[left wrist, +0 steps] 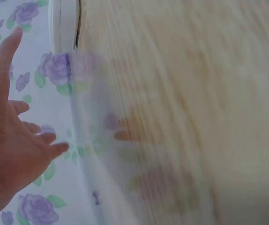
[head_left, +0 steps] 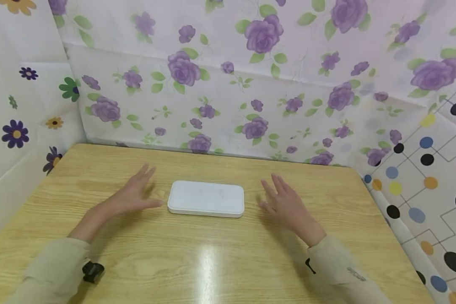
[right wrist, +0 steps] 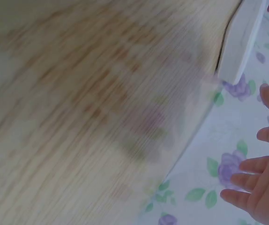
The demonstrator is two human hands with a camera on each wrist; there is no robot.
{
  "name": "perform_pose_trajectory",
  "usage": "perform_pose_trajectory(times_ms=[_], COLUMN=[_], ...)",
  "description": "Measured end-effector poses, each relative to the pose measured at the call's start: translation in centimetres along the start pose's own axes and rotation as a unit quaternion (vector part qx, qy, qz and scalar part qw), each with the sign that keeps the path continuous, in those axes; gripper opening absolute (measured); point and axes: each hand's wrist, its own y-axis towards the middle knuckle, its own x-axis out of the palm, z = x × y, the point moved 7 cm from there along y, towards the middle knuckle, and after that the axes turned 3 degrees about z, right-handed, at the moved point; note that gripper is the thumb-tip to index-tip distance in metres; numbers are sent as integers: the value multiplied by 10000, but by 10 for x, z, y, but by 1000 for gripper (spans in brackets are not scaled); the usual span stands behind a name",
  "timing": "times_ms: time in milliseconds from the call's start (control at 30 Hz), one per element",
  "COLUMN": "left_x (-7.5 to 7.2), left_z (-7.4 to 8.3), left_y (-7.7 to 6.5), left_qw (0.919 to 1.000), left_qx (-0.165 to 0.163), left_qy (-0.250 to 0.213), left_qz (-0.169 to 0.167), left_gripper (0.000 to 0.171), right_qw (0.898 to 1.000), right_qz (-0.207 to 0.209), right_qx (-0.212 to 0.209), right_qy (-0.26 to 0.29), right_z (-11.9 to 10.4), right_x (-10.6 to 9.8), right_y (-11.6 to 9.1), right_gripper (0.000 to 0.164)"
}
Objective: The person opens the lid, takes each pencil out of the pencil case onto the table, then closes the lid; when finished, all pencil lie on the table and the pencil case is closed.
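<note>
A white flat slab with rounded corners (head_left: 206,198) lies on the wooden table; its exact kind cannot be told. In the head view my left hand (head_left: 130,196) hovers at its left side, fingers spread and thumb pointing toward its near left edge, apart from it. On the other side my right hand (head_left: 286,205) is held over the table with its fingers spread, also apart from the slab. The left wrist view shows my left hand (left wrist: 17,140) with nothing in it, the slab's end (left wrist: 65,26) above. In the right wrist view my right hand (right wrist: 268,173) is equally bare, near the slab's other end (right wrist: 242,42).
The wood-grain table (head_left: 167,261) spreads under both arms. Behind it hangs a white cloth with purple roses (head_left: 220,84). A flowered cloth (head_left: 19,101) stands at the left, a dotted one (head_left: 433,202) at the right. A black strap piece (head_left: 93,271) sits at the left cuff.
</note>
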Motion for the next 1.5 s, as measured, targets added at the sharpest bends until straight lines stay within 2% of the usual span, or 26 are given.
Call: perform_pose_trajectory(times_ms=[100,200,300,500,633,767,900,1067,1300,1500], left_x=[13,25,34,46,50,52,55,58,57,57], left_z=[3,7,11,15,11,5,1,-1,-3,-3], left_y=[4,7,10,19,23,26,27,29,25,27], left_qw=[9974,9876,9823,9885,9900,9892,9935,9969,9947,9944], left_qx=[-38,-138,-112,-8,-29,17,69,120,204,273], left_qy=[-686,-1516,-1801,-1441,-1329,-1399,-1051,-736,-1004,-1026], left_qz=[-214,-395,-495,-453,-473,-436,-419,-239,-52,-10], left_gripper=[121,125,124,120,120,121,120,112,108,108], right_qw=[9996,9983,9966,9917,9869,9836,9820,9806,9737,9595], right_qz=[73,127,90,-354,-539,-734,-886,-737,-188,177], right_qx=[-216,-451,-707,-1209,-1493,-1584,-1634,-1789,-2068,-2304], right_qy=[193,336,408,272,296,446,344,-326,-936,-1611], right_z=[-12,-25,-39,-66,-81,-92,-101,-110,-120,-124], right_x=[3,5,8,21,28,33,40,46,47,48], right_y=[6,11,18,35,46,53,56,57,58,60], right_gripper=[63,59,55,58,63,65,64,66,63,62])
